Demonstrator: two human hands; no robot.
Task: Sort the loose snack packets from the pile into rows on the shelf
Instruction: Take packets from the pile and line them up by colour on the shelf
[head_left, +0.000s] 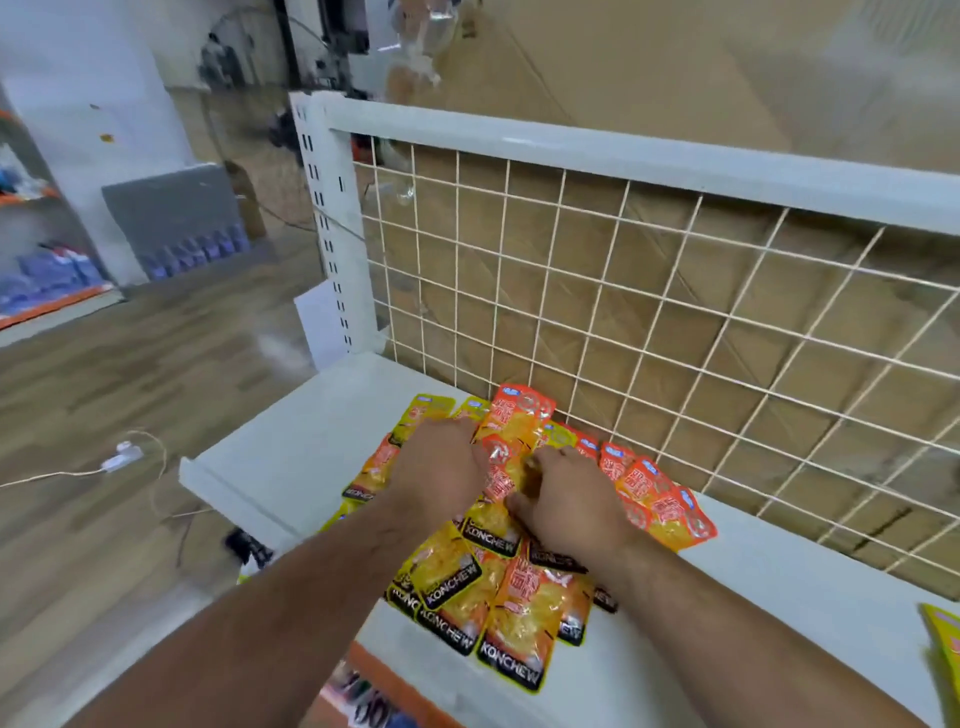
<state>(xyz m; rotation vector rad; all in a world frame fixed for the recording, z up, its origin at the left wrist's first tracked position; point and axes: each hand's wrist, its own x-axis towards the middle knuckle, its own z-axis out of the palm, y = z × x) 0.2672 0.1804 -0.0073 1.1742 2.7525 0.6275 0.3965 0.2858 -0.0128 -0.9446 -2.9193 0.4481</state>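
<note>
Two bare forearms reached over a white shelf (291, 452), with a white plug (122, 456) and its cord lying on the wood floor off to the left. Yellow and orange snack packets (several printed KONCHEW) lay overlapping in a loose pile (467, 587) on the shelf, running from its front edge back to the wire grid (675, 312). The left grip (441, 460) rested knuckles-up on the pile's left part, its fingers curled down out of sight, so I cannot tell whether it held anything. Just beside it, the right grip (569, 501) pinched an orange packet (500, 480) between thumb and curled fingers. Further right, a row of orange packets (660, 499) lay overlapping near the grid. A yellow packet (945, 639) showed at the far right edge.
</note>
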